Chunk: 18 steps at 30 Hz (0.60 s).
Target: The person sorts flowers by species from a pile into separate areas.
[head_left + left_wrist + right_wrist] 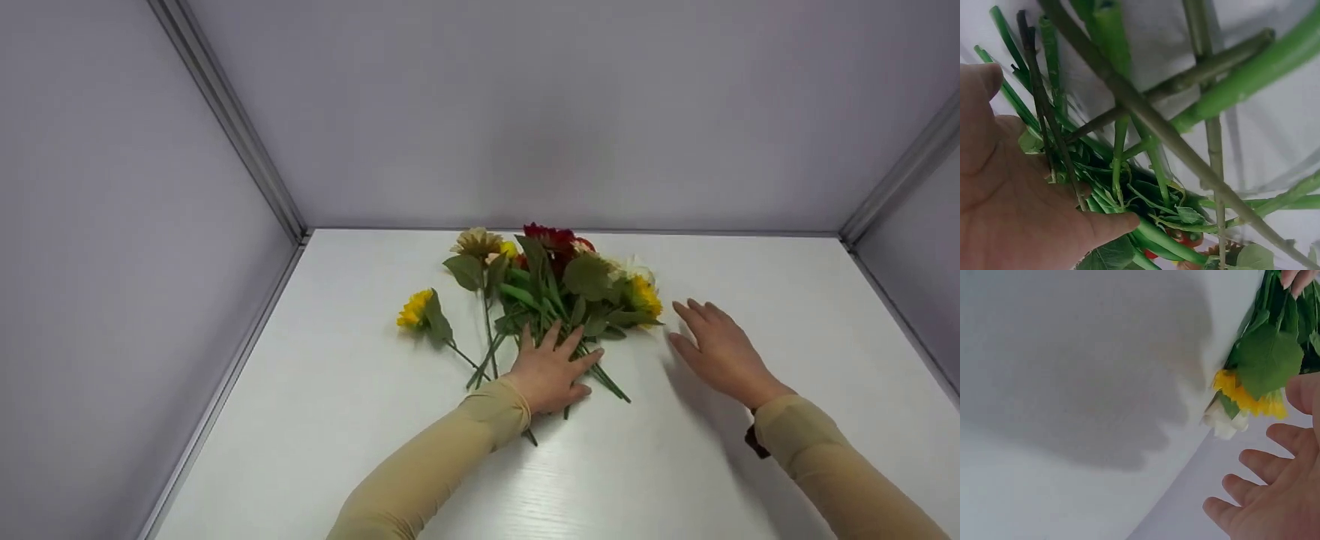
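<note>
A loose heap of flowers lies on the white table, its crossing green and brown stems (1162, 129) pointing toward the near side. My left hand (550, 371) rests over these stems with its fingers spread. In the left wrist view its fingers lie along the stems and leaves. Red blooms (551, 238), a beige flower (478, 244) and a yellow flower (643, 296) with a white bloom (1224, 422) beside it top the heap. One yellow sunflower (415, 309) lies apart at the left. Just right of the heap, my right hand (724, 352) hovers above the table, fingers extended, holding nothing.
The white table (315, 420) meets a pale back wall (420, 112) just behind the blooms. Side panels with metal corner strips (232, 120) stand at left and right. A dark band (757, 442) shows at the right sleeve's cuff.
</note>
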{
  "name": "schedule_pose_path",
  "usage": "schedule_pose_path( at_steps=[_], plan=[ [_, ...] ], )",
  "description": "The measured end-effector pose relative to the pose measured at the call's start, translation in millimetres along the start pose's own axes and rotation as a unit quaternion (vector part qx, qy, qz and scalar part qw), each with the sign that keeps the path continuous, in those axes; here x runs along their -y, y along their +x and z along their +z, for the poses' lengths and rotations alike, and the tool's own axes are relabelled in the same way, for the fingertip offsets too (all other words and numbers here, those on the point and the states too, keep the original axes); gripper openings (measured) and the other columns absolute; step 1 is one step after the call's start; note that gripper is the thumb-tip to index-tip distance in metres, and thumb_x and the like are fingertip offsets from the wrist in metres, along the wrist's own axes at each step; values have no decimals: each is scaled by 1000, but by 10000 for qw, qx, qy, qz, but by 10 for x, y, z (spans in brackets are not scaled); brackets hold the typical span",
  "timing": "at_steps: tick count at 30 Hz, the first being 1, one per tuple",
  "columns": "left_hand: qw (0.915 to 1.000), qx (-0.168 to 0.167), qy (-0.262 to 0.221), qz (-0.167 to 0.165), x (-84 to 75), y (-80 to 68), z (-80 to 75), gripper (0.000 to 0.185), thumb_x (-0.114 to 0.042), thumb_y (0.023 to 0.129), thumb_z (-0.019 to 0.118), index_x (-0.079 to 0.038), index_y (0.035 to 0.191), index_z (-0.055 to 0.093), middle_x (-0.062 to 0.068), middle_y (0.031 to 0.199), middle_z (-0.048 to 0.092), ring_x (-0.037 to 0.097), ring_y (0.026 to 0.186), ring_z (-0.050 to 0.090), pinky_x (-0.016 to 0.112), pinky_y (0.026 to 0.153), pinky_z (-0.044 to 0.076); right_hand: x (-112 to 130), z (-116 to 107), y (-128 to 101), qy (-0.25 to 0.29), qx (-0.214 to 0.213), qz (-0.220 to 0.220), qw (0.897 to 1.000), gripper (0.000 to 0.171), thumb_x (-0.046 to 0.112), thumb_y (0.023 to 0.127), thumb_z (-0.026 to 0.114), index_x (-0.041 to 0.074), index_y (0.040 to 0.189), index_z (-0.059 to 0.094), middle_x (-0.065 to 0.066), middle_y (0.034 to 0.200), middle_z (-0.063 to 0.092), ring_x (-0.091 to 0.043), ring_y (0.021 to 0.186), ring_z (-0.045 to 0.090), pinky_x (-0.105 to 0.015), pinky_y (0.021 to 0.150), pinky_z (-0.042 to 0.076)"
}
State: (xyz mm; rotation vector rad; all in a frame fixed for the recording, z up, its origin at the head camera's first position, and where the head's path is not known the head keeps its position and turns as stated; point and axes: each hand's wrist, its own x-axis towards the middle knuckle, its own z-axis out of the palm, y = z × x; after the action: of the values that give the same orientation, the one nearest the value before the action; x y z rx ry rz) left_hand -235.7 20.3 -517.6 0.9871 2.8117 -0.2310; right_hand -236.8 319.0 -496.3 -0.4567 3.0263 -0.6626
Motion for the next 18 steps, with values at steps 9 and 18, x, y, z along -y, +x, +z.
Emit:
schedule_pose_path(
  at_steps=[9, 18],
  plan=[
    [9996, 153, -224, -85, -13, -54, -1, 62, -64, 104, 40, -45, 161, 25, 3, 172, 10, 36, 155, 12, 68, 117, 20, -42, -31, 71, -51, -3, 218, 9997, 74, 48, 109, 43, -2, 160, 25, -36, 161, 20, -59, 146, 11, -74, 115, 9],
    [9986, 335, -399, -42, 96, -124, 62, 66, -65, 104, 37, -42, 163, 19, 5, 172, 4, 37, 156, 5, 64, 121, 12, -67, -85, 99, -231, 70, 453, 9987, 78, 54, 109, 37, 0, 162, 20, -35, 163, 13, -57, 148, 6, -74, 115, 4]
  ],
)
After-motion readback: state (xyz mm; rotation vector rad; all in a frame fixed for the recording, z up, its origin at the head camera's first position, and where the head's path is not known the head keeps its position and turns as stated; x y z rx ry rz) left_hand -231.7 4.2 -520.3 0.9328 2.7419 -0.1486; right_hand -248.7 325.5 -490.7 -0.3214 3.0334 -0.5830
